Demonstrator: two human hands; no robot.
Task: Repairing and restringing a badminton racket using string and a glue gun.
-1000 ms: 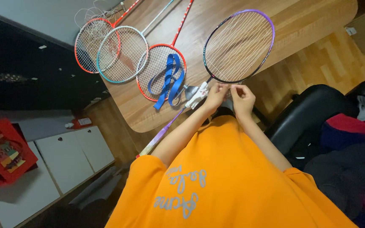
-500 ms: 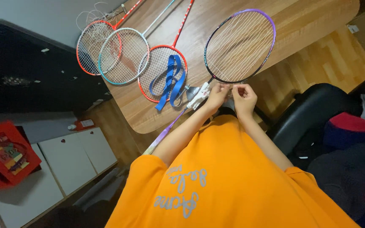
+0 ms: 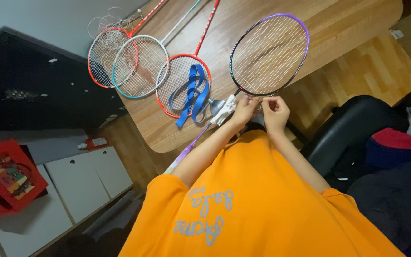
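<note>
A purple-framed badminton racket (image 3: 269,54) lies on the wooden table (image 3: 348,28), its handle running down towards my body. Both hands meet at the bottom of its head, near the throat. My left hand (image 3: 243,110) grips the lower frame. Just right of it, my right hand (image 3: 275,112) pinches a thin white string at the frame. A small white tool (image 3: 222,112) lies beside my left hand. My orange shirt fills the lower part of the view.
Left of the purple racket lie a red racket (image 3: 179,71) with a blue strap (image 3: 191,93) on it, a teal racket (image 3: 139,66) and an orange racket (image 3: 102,57), with loose string (image 3: 110,19) behind. A black chair (image 3: 353,128) stands right, white cabinets (image 3: 86,176) and a red bag (image 3: 5,176) left.
Both hands stay at the bottom of the purple racket's head, with only small finger movements. The view has shifted slightly.
</note>
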